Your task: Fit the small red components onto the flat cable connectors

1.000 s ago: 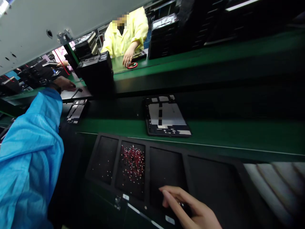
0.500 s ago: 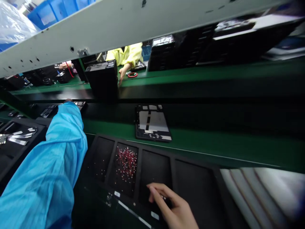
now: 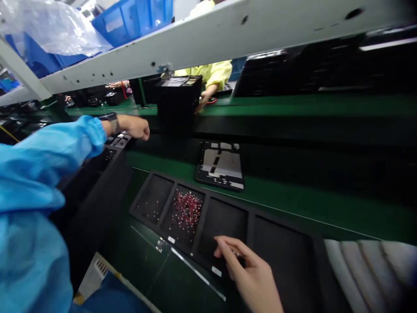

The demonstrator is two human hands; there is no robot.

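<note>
My left hand (image 3: 137, 127), in a blue sleeve and with a dark watch at the wrist, hangs over the far side of the bench. Its fingers curl closed, and whatever is under them is hidden. Over the third compartment of a black tray (image 3: 208, 194) is my right hand (image 3: 249, 271), thumb and index finger pinched together. A small dark shape shows inside its grip, too unclear to name. Tiny red and pale parts (image 3: 187, 208) are heaped in the second compartment. Behind the tray lies an opened tablet (image 3: 224, 163), its grey inner panels facing up.
A white metal beam (image 3: 208, 39) crosses above the bench. A dark stack (image 3: 179, 100) stands beyond, beside a co-worker's hand (image 3: 206, 98) and yellow sleeve (image 3: 221, 74). Pale ridged pieces (image 3: 368, 269) lie at right. Blue bins (image 3: 137, 19) sit above.
My left hand has come rightward from the far left devices and now shows clear of them. My right hand keeps its pinch over the tray. The whole view has shifted leftward.
</note>
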